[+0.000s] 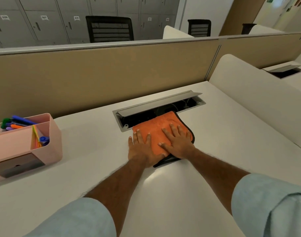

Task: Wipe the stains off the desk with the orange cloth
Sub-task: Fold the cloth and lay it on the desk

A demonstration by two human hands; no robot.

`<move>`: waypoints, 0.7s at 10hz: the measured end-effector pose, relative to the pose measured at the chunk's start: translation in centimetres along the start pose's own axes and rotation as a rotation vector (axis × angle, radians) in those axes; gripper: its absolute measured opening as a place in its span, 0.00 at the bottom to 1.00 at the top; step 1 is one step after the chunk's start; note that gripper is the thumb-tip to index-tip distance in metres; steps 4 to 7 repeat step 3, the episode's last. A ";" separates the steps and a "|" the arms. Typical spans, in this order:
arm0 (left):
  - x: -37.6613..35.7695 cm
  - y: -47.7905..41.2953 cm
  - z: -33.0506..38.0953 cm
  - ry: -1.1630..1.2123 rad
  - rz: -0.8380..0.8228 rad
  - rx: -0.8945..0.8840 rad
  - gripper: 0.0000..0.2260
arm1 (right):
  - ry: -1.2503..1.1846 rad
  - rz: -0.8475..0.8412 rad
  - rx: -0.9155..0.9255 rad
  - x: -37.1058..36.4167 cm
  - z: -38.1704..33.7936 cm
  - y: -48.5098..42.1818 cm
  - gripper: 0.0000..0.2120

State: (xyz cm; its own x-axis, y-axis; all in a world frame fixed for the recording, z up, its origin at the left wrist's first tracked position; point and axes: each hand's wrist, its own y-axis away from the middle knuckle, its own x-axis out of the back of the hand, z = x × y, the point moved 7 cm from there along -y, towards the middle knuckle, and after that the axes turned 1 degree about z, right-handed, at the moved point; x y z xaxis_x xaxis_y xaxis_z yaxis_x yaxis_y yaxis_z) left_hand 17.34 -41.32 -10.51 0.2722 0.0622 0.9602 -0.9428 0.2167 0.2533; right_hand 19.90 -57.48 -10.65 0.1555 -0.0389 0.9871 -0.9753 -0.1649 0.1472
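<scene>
Toward the desk's far edge, the orange cloth lies flat, its far end overhanging the open cable tray. Left hand and right hand press it side by side, palms spread, mid-wipe. Next, I judge, a sweep toward the near edge.

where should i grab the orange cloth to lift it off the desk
Probably the cloth's right edge, coming from the right. That dark-trimmed fold is free on the bare desk, while the far end hangs over the open cable slot and both flat hands, left hand and right hand, cover the near part.
</scene>
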 end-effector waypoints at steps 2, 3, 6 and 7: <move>1.2 5.4 -5.1 -0.041 0.071 -0.042 0.43 | -0.089 0.023 -0.055 -0.4 -2.9 3.7 0.37; 2.8 8.8 -9.6 -0.035 0.129 0.031 0.41 | -0.146 0.018 0.026 0.2 -7.0 5.5 0.36; 2.8 8.8 -9.6 -0.035 0.129 0.031 0.41 | -0.146 0.018 0.026 0.2 -7.0 5.5 0.36; 2.8 8.8 -9.6 -0.035 0.129 0.031 0.41 | -0.146 0.018 0.026 0.2 -7.0 5.5 0.36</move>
